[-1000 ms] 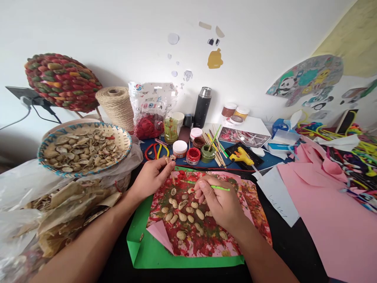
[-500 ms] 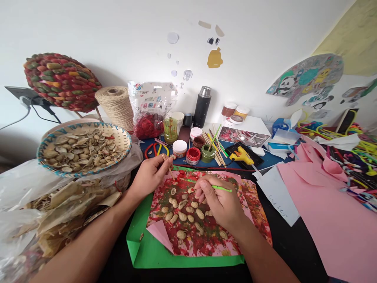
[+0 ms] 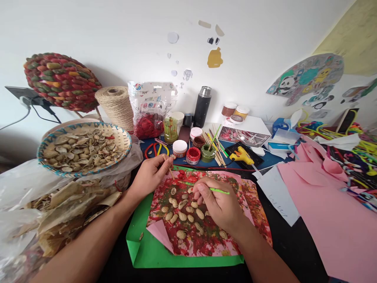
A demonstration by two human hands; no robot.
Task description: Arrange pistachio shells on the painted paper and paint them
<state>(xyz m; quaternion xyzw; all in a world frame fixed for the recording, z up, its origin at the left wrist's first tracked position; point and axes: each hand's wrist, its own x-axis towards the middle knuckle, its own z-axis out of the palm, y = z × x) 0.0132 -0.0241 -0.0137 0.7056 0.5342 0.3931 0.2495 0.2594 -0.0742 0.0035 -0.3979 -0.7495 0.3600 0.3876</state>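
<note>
Pink paper [image 3: 332,220] covers the right of the table; beside it, a green sheet [image 3: 138,228] lies under a paint-smeared sheet [image 3: 203,243]. On the left sits a woven basket [image 3: 121,135] of shells. Beyond it, a clear bag [image 3: 154,94] shows a red-and-blue logo and a CE mark; its brand name I can't fully read. A pale sheet [image 3: 277,196] bears wavy pen strokes. Both hands have their fingers closed. A yellow glue gun [image 3: 243,156] and open jars of green paint [image 3: 208,155] and red paint [image 3: 193,156] stand just past the smeared sheet. The right hand [image 3: 216,200] grips a green brush [image 3: 219,191], tip toward the wooden stick [image 3: 171,174] pinched in the left hand [image 3: 153,173]; whether they touch, I can't tell. Peanuts [image 3: 182,217] lie loose below.
</note>
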